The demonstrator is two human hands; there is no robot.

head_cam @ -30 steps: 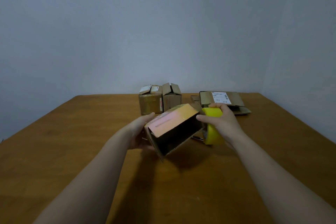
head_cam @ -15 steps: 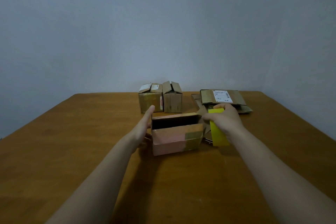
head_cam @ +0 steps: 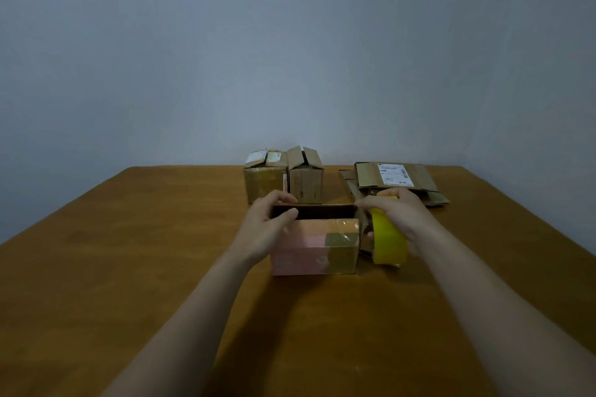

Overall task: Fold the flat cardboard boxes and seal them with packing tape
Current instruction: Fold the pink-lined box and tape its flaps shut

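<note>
A small pink and brown cardboard box (head_cam: 317, 248) stands upright on the wooden table (head_cam: 129, 261), its top open and dark inside. Clear tape glints on its front right part. My left hand (head_cam: 269, 226) grips the box's upper left corner, thumb over the front rim and fingers over the back. My right hand (head_cam: 398, 216) holds a yellow roll of packing tape (head_cam: 387, 240) right beside the box's right end, with fingers curled over the roll's top.
Two folded cardboard boxes (head_cam: 283, 176) stand side by side at the table's back, just behind the pink box. A stack of flat cardboard (head_cam: 396, 179) with a white label lies at the back right. A plain wall rises behind the table.
The box has gone from tilted in the air to standing upright on the table. My left hand has shifted from its left side onto the top left corner. The tape roll stays at the right end.
</note>
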